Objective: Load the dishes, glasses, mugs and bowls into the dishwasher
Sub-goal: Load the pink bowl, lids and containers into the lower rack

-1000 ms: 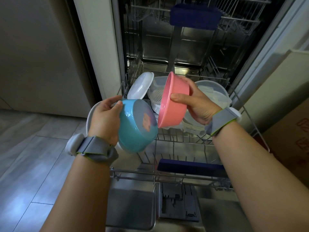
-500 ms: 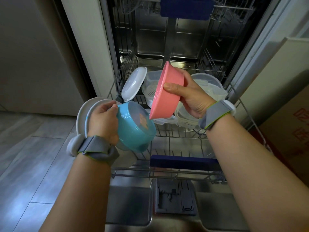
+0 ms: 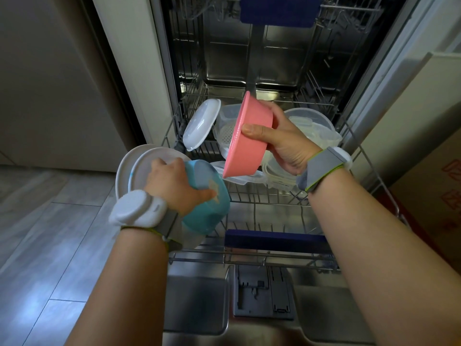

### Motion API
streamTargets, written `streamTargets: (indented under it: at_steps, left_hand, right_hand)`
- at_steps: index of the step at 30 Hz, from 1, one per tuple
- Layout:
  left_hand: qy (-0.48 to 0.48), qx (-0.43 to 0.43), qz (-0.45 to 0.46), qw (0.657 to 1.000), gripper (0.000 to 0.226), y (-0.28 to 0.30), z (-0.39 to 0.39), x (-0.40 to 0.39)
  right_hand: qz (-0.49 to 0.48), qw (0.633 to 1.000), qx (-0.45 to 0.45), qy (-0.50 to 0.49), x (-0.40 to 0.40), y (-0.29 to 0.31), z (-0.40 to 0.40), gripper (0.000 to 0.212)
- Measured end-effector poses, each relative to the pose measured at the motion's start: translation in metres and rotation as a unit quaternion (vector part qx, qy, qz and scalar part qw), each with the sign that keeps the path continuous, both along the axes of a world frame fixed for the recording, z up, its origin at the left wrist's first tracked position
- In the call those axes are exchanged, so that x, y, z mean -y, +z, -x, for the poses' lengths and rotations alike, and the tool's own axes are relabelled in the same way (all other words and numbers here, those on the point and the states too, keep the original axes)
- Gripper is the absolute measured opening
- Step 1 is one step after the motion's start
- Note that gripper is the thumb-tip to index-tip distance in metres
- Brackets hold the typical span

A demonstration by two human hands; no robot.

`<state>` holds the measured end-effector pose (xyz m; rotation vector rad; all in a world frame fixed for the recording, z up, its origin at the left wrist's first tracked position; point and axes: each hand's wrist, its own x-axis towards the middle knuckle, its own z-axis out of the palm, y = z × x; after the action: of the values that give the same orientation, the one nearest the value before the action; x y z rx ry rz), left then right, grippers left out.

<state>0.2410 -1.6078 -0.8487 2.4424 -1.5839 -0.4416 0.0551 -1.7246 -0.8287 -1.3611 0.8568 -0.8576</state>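
Observation:
My left hand (image 3: 174,186) grips a turquoise bowl (image 3: 209,211), tipped on its side low over the left front of the pulled-out lower rack (image 3: 262,198). Its thumb lies across the bowl's base. My right hand (image 3: 282,143) holds a pink bowl (image 3: 245,141) on edge above the middle of the rack, thumb on the outer wall, fingers behind it. Two white plates (image 3: 134,166) stand upright at the rack's left side, just behind the turquoise bowl.
A white lid (image 3: 200,126) and several clear plastic containers (image 3: 311,128) fill the back of the rack. The open dishwasher door (image 3: 199,303) lies flat below my arms. The upper rack (image 3: 279,11) sits above. A cardboard box (image 3: 436,191) stands at the right, grey floor tiles at the left.
My left hand has lowered and turned the turquoise bowl towards the rack beside the white plates. The pink bowl stays held in nearly the same place above the rack.

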Motion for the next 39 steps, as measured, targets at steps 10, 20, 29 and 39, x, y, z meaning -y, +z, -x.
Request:
streamTargets:
  at_steps: [10,20,29,39]
  left_hand:
    - [-0.133,0.11,-0.068,0.983,0.147,-0.012,-0.01,-0.003]
    - [-0.177,0.093,-0.018,0.98,0.125,-0.003,-0.016,-0.006]
    - [-0.196,0.06,0.062,0.977,0.118,0.028,-0.022,-0.016]
    - [-0.21,-0.024,0.042,0.976,0.119,0.01,-0.012,-0.015]
  right_hand:
    - [0.037,0.996,-0.072,0.026,-0.006,0.0,-0.002,0.091]
    - [0.037,0.996,-0.076,0.021,-0.008,0.001,-0.005,0.094]
    - [0.039,0.997,-0.073,0.007,-0.008,0.002,-0.004,0.091]
    - [0.058,0.991,-0.085,-0.083,-0.003,0.003,-0.001,0.096]
